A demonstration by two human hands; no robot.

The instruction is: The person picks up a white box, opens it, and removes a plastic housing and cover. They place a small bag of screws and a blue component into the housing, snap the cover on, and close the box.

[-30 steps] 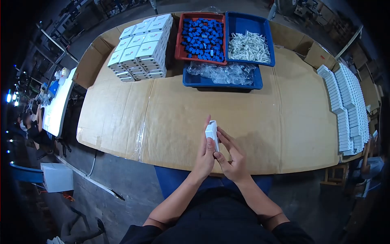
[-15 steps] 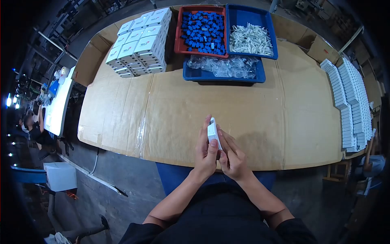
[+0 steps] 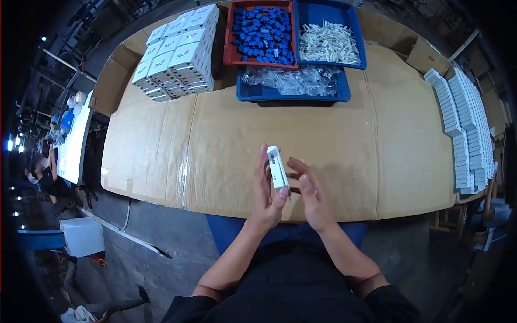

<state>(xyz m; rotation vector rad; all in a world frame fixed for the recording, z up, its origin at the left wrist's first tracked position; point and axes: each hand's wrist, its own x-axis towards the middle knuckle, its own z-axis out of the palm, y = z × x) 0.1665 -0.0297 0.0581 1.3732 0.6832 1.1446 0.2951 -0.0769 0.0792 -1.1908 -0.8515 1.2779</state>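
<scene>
A small white box (image 3: 277,168) with dark lettering stands tilted in my left hand (image 3: 265,196), pinched between the thumb at its lower end and the fingers along its left side. My right hand (image 3: 311,199) is just to the right of the box, its fingers spread apart and curved toward it, holding nothing. Both hands are over the near part of the cardboard-covered table (image 3: 231,145).
At the back stand stacked white boxes (image 3: 177,56), a red tray (image 3: 229,51) of blue pieces, a blue tray (image 3: 362,51) of white pieces and a blue tray (image 3: 245,94) of clear plastic bags. Stacked white packs (image 3: 463,129) line the right edge. A person (image 3: 47,171) sits far left.
My right hand has come off the white box and opened to the right. The box has turned in my left hand, so its lettered side now shows.
</scene>
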